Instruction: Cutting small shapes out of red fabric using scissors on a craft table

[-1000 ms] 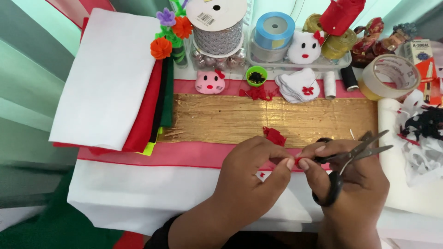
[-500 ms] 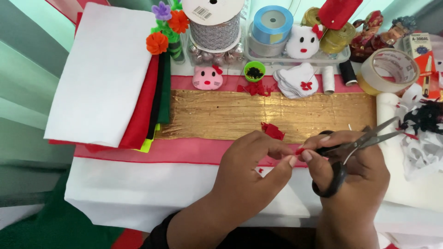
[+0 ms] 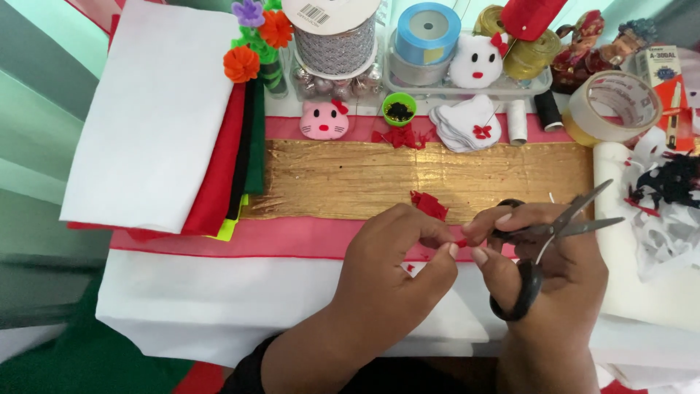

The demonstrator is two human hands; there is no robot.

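Observation:
My left hand (image 3: 397, 266) pinches a tiny red felt piece (image 3: 460, 243) between thumb and forefinger. My right hand (image 3: 543, 281) holds black-handled scissors (image 3: 543, 237), blades slightly apart and pointing right, while its fingertips touch the same red piece. Just above my left hand, a small pile of red felt scraps (image 3: 429, 205) lies on the gold textured board (image 3: 350, 179). Both hands hover over the pink and white felt sheets (image 3: 219, 284) at the front.
A stack of white, red, black and green felt (image 3: 157, 109) lies at left. At the back are ribbon spools (image 3: 426, 33), a pink cat face (image 3: 323, 120), white cat-shaped cutouts (image 3: 467, 124), a green cap of beads (image 3: 399, 109), thread spools (image 3: 516, 120) and a tape roll (image 3: 611, 106).
The scissors have dropped slightly and their blades have closed a little. My fingertips have come together on the small red piece.

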